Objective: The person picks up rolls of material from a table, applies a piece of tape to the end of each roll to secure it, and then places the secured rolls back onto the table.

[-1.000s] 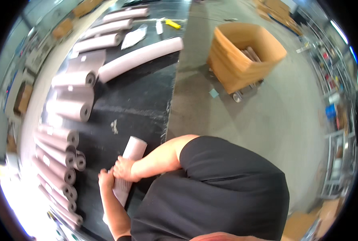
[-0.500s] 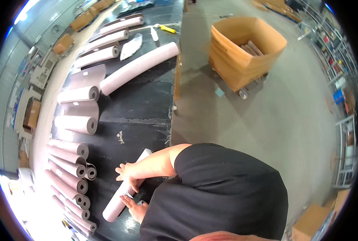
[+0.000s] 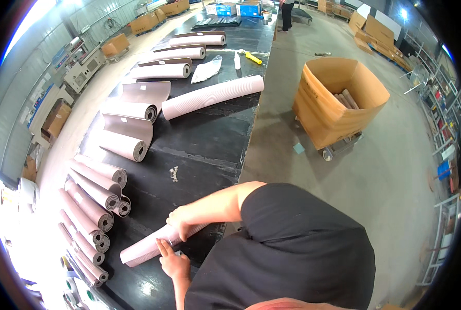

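Note:
A pink rolled mat [image 3: 146,249] lies slantwise on the black tabletop in front of me. My right hand [image 3: 179,221] curls over its upper part and presses down on it. Lower on the roll, my left hand [image 3: 174,264] rests two outstretched fingertips against the surface. A small greyish thing [image 3: 179,253] shows beside the left thumb, mostly hidden by that hand; its kind is unclear. Between the two hands a small pale, shiny spot shows on the mat.
Several rolled mats [image 3: 88,199] line the table's left side, with partly unrolled ones [image 3: 124,144] further up. A larger textured roll [image 3: 212,97], a plastic bag [image 3: 207,68], a white bottle [image 3: 237,61] and a yellow-handled tool [image 3: 253,58] lie beyond. Right stands a cardboard box [image 3: 326,116] on a wheeled base.
The view has shifted, so the table's far end and a person's legs now show. My right hand's spread fingers have closed round the mat, which lies at a flatter slant.

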Tool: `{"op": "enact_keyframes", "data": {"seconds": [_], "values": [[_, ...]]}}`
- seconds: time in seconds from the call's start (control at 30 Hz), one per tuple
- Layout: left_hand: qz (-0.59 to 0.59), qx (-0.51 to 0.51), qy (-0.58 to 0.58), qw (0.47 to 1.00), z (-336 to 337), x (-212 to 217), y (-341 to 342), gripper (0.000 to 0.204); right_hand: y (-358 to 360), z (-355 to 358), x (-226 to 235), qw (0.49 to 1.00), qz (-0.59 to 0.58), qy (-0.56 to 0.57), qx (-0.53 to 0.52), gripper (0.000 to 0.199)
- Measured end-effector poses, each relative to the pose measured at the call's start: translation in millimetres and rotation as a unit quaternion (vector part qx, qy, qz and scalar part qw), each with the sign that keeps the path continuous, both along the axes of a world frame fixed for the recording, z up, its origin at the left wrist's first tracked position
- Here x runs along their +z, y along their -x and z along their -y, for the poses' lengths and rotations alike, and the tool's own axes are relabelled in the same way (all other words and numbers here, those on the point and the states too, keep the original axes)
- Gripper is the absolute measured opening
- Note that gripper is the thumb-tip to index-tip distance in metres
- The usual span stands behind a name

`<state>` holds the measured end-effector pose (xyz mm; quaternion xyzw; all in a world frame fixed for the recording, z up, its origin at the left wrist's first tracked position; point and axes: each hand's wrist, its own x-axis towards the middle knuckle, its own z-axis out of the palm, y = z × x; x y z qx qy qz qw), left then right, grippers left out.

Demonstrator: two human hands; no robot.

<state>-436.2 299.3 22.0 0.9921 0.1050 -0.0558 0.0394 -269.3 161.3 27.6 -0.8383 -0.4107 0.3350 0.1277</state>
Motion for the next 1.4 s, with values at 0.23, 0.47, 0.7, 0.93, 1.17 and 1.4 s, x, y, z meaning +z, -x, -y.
{"op": "enact_keyframes", "data": {"seconds": [0.23,0.47,0.7,0.93,1.17,1.4], "values": [[0.021,-0.004,0.031,0.999,-6.8,5.1,-46.5,0.080,45.6,-10.7,-22.0,0.945,0.324,-0.029,-0.037,0.056],[0.091,-0.047,0.000,0.995,-20.5,-12.4,37.7,0.083,13.5,-4.6,17.9,0.995,-0.023,-0.070,-0.069,0.101],[-0.014,0.006,0.085,0.996,7.4,-3.4,-36.9,0.084,80.0,27.2,-22.6,0.937,0.341,-0.006,-0.077,0.090],[0.098,0.004,0.104,0.990,-6.0,-4.0,22.7,0.090,-4.4,54.0,-8.4,0.976,-0.061,-0.175,-0.119,0.100],[0.046,0.103,0.305,0.946,-12.8,-5.8,-25.4,0.103,25.5,12.9,-2.2,0.913,0.304,-0.253,-0.102,0.082],[-0.069,0.116,0.446,0.885,-32.1,-20.5,-98.4,0.045,-18.7,-14.6,-4.7,0.948,0.262,-0.043,-0.175,0.073]]}}
